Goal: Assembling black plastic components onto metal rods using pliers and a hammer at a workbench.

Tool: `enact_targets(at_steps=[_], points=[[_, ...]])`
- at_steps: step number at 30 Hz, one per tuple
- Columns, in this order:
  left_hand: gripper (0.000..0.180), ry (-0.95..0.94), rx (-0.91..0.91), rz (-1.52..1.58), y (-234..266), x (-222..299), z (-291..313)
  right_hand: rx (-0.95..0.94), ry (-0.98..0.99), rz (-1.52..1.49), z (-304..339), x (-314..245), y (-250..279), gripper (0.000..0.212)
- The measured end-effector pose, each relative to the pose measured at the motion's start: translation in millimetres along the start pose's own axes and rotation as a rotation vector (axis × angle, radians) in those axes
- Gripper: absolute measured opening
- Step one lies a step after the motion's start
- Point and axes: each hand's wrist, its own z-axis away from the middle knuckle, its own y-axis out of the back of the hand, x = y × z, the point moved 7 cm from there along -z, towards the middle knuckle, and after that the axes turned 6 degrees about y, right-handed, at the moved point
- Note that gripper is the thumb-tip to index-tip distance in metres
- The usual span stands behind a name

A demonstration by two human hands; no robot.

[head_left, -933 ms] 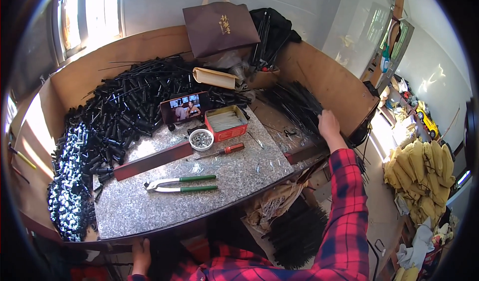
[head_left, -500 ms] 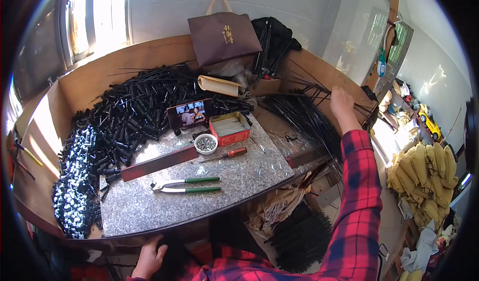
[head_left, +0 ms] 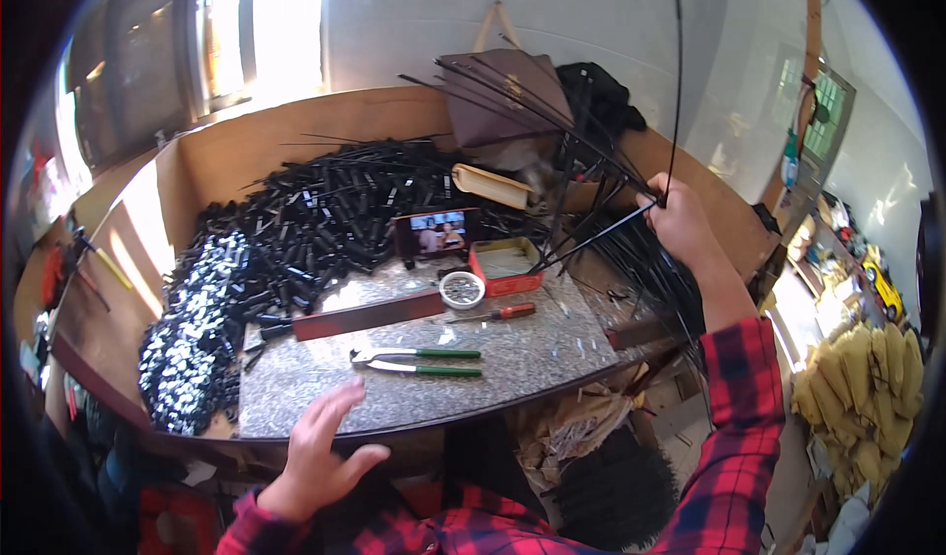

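My right hand (head_left: 680, 222) is closed around a loose bunch of long thin black rods (head_left: 677, 82), raised over the right side of the workbench. The rods fan out up and to the left, and one stands nearly upright. Below that hand lies a pile of similar black rods (head_left: 631, 259). My left hand (head_left: 320, 447) holds nothing, fingers apart, at the front edge of the speckled stone slab (head_left: 296, 397). Nearest to it on the slab are end-cutting pincers (head_left: 448, 355) with green handles. A screwdriver (head_left: 514, 311) with a red handle lies farther back.
A heap of black tubular parts (head_left: 305, 210) fills the bench's left and back. On the slab are a red box (head_left: 512, 285), a white bowl (head_left: 463, 306) of small metal pieces, a phone (head_left: 434, 233) and a dark red bar (head_left: 370, 316). A wooden wall (head_left: 374, 111) rims the bench.
My right hand has lifted a bunch of rods from the pile and swung them up and leftward. My left hand has risen from below the bench edge, its fingers spreading. The view has shifted.
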Motion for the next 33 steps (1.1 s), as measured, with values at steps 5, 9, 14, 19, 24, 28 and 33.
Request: enact_targets(at_steps=[5, 9, 14, 19, 24, 28, 33], points=[[0.118, -0.028, 0.081, -0.013, -0.2, 24.8, -81.2, -0.031, 0.16, -0.111, 35.5, -94.0, -24.1, 0.009], [0.114, 0.039, 0.122, 0.321, -5.7, -5.7, -117.1, -0.167, 0.377, -0.087, 54.4, -173.2, -70.9, 0.028], [0.088, -0.012, 0.096, 0.551, -11.0, 6.8, -102.0, -0.273, 0.572, -0.084, 69.0, -246.3, -100.5, 0.025], [0.082, 0.148, 0.215, 0.716, 0.0, 20.6, -89.4, -0.21, 0.626, -0.059, 58.9, -264.9, -111.5, 0.026], [0.066, 0.127, 0.321, 0.445, -1.5, 17.9, -73.8, -0.215, 0.574, -0.113, 51.1, -294.6, -128.5, 0.021], [0.062, 0.061, 0.361, 0.587, 9.4, -7.9, -79.5, -0.298, 0.642, -0.081, 67.7, -313.1, -131.8, 0.03], [0.035, 0.12, 0.699, 0.575, 60.0, -24.5, -69.9, -0.458, 0.546, -0.226, 93.3, -288.2, -117.6, 0.027]])
